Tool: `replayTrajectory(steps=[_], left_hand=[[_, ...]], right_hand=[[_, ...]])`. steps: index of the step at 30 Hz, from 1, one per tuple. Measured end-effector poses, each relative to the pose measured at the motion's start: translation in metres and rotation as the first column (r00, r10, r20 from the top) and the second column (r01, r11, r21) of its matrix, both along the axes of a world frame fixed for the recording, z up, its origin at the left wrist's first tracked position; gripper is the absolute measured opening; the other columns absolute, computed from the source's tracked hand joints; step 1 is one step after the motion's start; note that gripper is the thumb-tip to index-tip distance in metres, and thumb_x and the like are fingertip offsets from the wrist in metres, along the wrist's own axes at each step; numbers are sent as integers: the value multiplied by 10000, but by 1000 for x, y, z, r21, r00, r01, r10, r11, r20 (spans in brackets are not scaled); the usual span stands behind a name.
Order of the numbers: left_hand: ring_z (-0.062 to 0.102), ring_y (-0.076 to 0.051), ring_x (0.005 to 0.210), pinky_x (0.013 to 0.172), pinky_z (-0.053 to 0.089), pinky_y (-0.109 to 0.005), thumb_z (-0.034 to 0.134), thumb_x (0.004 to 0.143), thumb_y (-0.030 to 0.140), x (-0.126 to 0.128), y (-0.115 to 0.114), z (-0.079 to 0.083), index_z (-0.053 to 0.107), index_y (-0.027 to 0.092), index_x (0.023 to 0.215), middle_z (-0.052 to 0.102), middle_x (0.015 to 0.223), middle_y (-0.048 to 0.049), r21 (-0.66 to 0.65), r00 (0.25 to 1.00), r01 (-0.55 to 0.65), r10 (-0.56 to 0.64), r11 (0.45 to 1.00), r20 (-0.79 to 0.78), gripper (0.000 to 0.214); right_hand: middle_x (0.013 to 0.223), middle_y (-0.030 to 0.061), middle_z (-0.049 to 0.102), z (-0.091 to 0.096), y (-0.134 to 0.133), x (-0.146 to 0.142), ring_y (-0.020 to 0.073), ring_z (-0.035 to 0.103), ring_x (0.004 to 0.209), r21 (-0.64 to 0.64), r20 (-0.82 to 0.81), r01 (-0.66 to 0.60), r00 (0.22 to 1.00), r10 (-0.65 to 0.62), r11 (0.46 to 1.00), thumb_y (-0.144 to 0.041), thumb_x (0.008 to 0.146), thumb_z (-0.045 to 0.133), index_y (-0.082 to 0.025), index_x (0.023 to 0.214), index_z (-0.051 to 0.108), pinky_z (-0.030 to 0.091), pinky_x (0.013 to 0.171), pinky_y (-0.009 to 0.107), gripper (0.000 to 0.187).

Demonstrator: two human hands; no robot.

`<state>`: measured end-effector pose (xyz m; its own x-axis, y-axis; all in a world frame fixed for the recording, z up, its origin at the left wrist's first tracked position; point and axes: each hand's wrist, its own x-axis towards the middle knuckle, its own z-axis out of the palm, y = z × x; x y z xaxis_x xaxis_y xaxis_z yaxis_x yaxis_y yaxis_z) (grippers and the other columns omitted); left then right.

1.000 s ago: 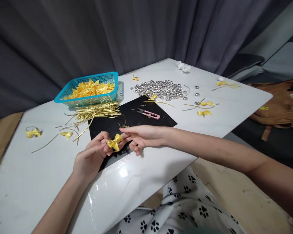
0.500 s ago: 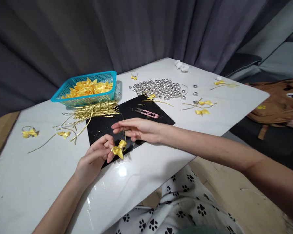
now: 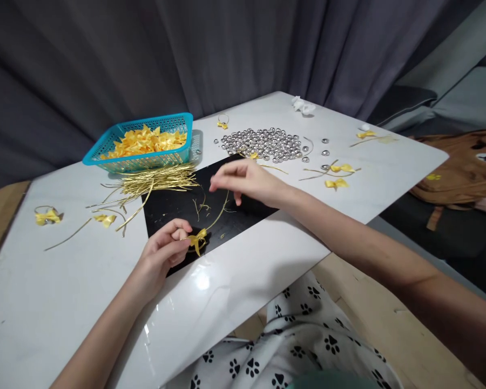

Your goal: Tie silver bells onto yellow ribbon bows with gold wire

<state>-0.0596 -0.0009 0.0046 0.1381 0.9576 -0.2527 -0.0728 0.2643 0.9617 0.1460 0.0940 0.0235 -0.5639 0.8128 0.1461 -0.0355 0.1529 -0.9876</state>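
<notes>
My left hand [image 3: 166, 251] is closed near the front of a black mat [image 3: 243, 219], pinching a yellow ribbon bow [image 3: 198, 240] at its left side. From the bow a thin gold wire [image 3: 218, 217] curves up and right toward my right hand [image 3: 247, 181]. That hand is over the mat with its fingers bent in, and the wire runs up to them; its exact grip point is hidden. Several short wire scraps [image 3: 202, 207] lie on the mat between the hands. The pink-handled thread snips are hidden behind my right hand.
Behind the mat lie a bundle of gold wires [image 3: 162, 181] and a blue basket [image 3: 99, 156] of yellow bows. Silver beads [image 3: 267, 143] are piled at the back. Loose bows [image 3: 337, 183] with wires lie right, and a wired bow [image 3: 47, 217] lies left. Crumpled tissue [image 3: 303, 106] sits far back.
My right hand has moved up and right, away from the bow, and now covers the snips. The wire between the hands has stretched out into a slanting curve. My left hand keeps its pinch.
</notes>
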Motion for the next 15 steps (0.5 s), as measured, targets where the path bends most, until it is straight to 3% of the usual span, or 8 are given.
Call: replayTrajectory(steps=[3,5,7,11,13,15], left_hand=[[276,-47,438,425,227,-189,688,623,205,0,-1,6,597,177,699,340,505,73,-35,996,-31,33,999,78,122],[282,-50,436,425,242,-191,669,593,183,-1,-2,9,599,173,670,340,499,69,-49,992,-49,54,998,118,105],[273,-51,429,418,245,-192,655,571,170,-2,-2,10,602,172,661,345,495,68,-56,986,-64,72,996,148,104],[286,-63,426,419,260,-200,664,599,209,-2,-2,8,600,180,675,368,484,67,10,993,-81,80,997,91,104],[344,-76,454,446,292,-205,700,642,240,0,-4,5,612,189,738,429,514,62,153,987,-135,146,979,-68,140],[416,-93,504,491,336,-212,746,651,252,4,-6,4,628,201,842,497,566,57,316,931,-193,275,929,-239,230]], right_hand=[[523,-97,294,-12,-10,-8,36,253,483,218,237,-216,958,163,952,-253,777,686,-80,934,661,216,459,189,235],[543,-95,261,-20,-16,-13,39,241,507,259,317,-372,904,285,891,-257,800,661,-79,982,661,203,496,198,255],[559,-80,299,-25,-19,-17,44,265,528,247,332,-449,872,361,859,-259,835,611,-82,922,665,215,521,204,204],[573,-65,364,-32,-23,-23,52,294,545,184,212,-382,915,343,906,-264,841,587,-110,810,628,221,530,205,162],[556,-71,350,-33,-25,-25,51,279,526,139,138,-286,954,267,948,-267,826,598,-121,744,586,212,518,206,168],[548,-74,344,-34,-28,-26,50,276,516,95,85,-199,978,192,975,-280,811,612,-130,690,542,211,510,207,205]])
